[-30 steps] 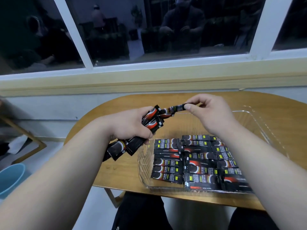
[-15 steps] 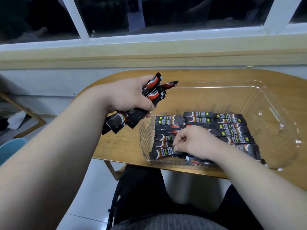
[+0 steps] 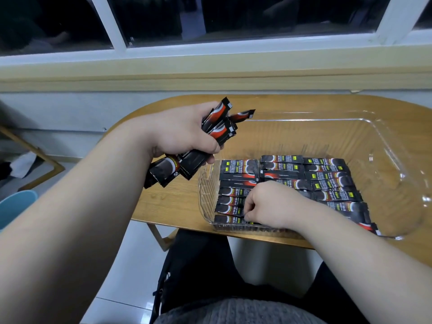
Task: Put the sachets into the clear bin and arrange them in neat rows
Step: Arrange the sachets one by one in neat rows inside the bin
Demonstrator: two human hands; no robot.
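Closest in, a grey knit garment (image 3: 233, 309) and dark trousers (image 3: 198, 265) fill the lower edge. Just beyond them the right hand (image 3: 271, 204) reaches down into the clear bin (image 3: 204, 190) at its near left corner. Its fingers are curled tight, and the fingertips (image 3: 248, 215) pinch the end of the nearest sachet (image 3: 228, 219), which lies flat against the bin's near wall. Away from those fingertips, the rows of sachets (image 3: 327, 178) lie flat on the bin floor. They sit crosswise in three side-by-side columns, edges touching, and some overlap slightly on the side toward the wrist. The bin stands on a wooden table (image 3: 168, 202) with a rounded end.

Farther off and to the left of the bin, the left hand (image 3: 180, 132) hangs above the table. Its fingers are wrapped around a bundle of sachets (image 3: 221, 132). The bundle is tilted, red-banded ends fanning out past the knuckles over the bin's far left corner and dark ends sticking out below the palm. A blue bucket (image 3: 14, 206) sits on the floor well left of that hand. Beyond the table runs a pale sill and a white window frame (image 3: 233, 50) with dark glass.
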